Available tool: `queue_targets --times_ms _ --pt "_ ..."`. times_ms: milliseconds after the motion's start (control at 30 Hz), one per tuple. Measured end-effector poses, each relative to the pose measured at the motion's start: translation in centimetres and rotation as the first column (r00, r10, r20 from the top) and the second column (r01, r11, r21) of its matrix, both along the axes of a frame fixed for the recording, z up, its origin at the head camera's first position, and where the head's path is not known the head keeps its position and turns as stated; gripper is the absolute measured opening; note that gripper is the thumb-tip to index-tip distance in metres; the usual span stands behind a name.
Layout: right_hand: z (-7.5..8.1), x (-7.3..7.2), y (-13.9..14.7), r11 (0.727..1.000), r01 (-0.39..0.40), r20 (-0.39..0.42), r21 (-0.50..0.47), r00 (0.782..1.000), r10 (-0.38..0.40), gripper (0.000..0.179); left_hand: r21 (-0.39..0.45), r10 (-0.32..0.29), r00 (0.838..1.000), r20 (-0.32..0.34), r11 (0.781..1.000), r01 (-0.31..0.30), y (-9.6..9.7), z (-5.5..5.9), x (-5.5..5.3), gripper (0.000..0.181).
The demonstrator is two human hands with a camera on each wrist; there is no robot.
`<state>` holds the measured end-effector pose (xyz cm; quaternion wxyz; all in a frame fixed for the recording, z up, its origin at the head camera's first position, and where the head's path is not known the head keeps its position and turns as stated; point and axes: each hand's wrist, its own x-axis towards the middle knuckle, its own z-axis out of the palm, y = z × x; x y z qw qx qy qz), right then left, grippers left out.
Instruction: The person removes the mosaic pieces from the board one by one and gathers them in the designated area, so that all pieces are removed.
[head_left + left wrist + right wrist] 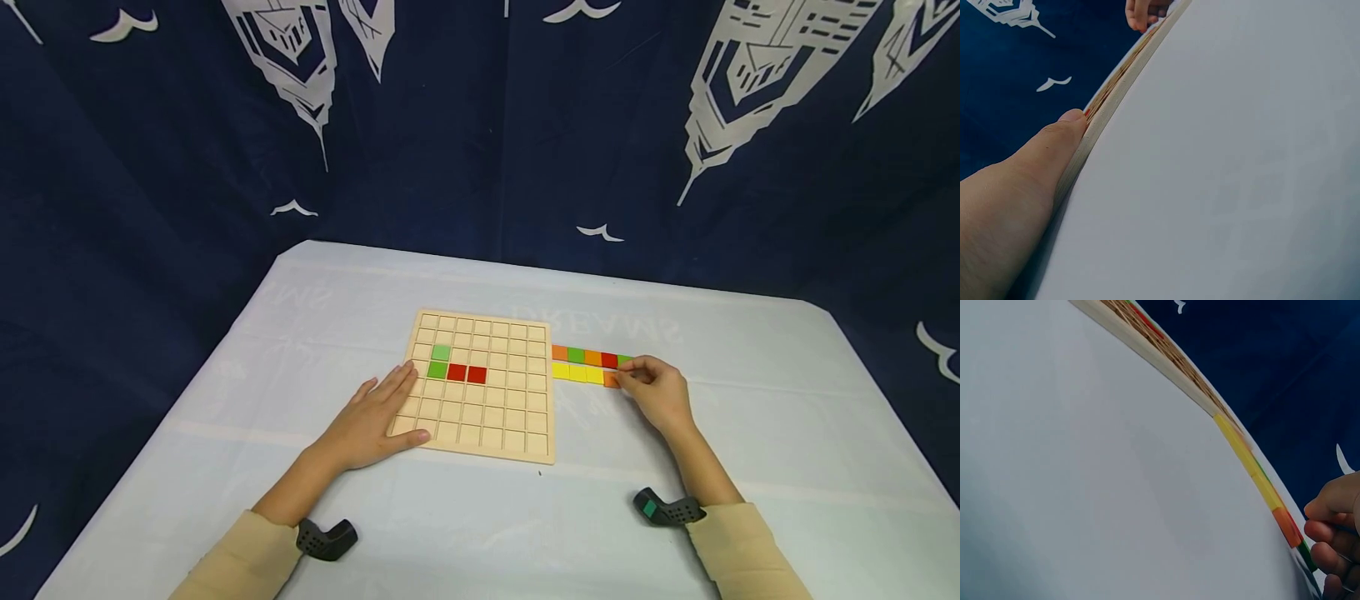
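A square wooden grid board (517,400) lies on the white table. In its cells sit a light green tile (441,352), a green tile (437,369) and two red tiles (476,375). My left hand (371,429) rests on the board's left edge, fingers extended and thumb on the near corner; its thumb also shows in the left wrist view. My right hand (660,392) has its bent thumb and index fingertips at the outer end of two tile rows, by an orange tile (1286,526) and a green tile (1306,557). Whether it pinches one is hidden.
Beside the board's right edge run two rows of tiles: orange, green and red behind, yellow tiles (576,372) and an orange one in front. A dark blue curtain (480,150) with white drawings hangs behind the table (480,533). Each wrist carries a black device (327,540).
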<state>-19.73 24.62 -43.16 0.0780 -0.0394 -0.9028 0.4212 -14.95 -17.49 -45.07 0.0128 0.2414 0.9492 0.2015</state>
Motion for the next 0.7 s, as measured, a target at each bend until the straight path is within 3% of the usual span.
queue_targets --times_ms 433,700 --pt "0.2 -0.8 -1.9 0.996 -0.068 -0.033 -0.052 0.997 0.066 0.013 0.008 -0.006 1.0 -0.007 1.0 0.006 -0.1 0.0 0.0 0.095" --pt "0.4 -1.2 -3.7 0.996 -0.082 -0.036 -0.035 0.996 0.081 0.014 0.006 -0.005 1.0 -0.004 1.0 0.005 -0.1 0.1 0.0 0.095"
